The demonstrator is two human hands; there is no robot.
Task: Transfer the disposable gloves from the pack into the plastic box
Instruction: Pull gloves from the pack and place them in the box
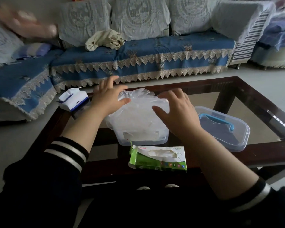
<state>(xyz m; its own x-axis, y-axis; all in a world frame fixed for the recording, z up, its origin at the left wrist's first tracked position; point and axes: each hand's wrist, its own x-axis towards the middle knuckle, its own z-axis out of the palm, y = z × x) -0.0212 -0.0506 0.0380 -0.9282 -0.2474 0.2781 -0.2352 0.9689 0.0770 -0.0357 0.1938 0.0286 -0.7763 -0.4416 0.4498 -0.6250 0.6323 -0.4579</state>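
Note:
A clear plastic box (143, 139) stands on the glass table, with a stack of thin translucent disposable gloves (138, 102) bulging out of its top. My left hand (108, 97) lies on the stack's left side, thumb laid over the gloves and fingers spread. My right hand (176, 107) presses on the stack's right side with straight fingers. In front of the box lies the green and white glove pack (158, 157), its top opening torn and one end flap open.
The box's clear lid (224, 127) with a blue handle lies to the right on the table. A blue and white tissue pack (73, 99) sits at the table's far left corner. A blue-covered sofa (138, 56) runs behind the dark-framed glass table (253, 102).

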